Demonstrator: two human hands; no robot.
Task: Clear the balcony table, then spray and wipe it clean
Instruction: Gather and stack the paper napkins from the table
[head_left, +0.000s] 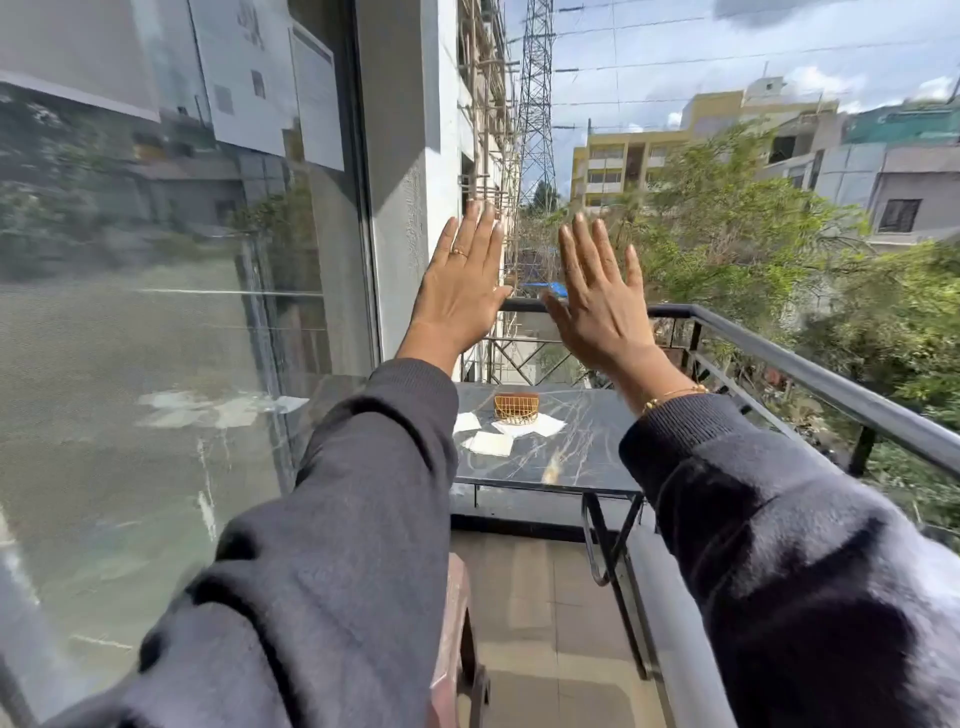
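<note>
I judge nothing cleared: napkins beside the gold holder remain on the counter, both hands, left and right, spread wide, empty.

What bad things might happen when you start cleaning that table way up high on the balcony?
The loose white napkins lie flat on the table beside the open railing, so a breeze might carry them over the edge.

The gold wire holder sits on top of some napkins; lifting it first frees them.

Both hands, left hand and right hand, are raised and empty, and no spray bottle or cloth is in view, so wiping may have to wait.
</note>
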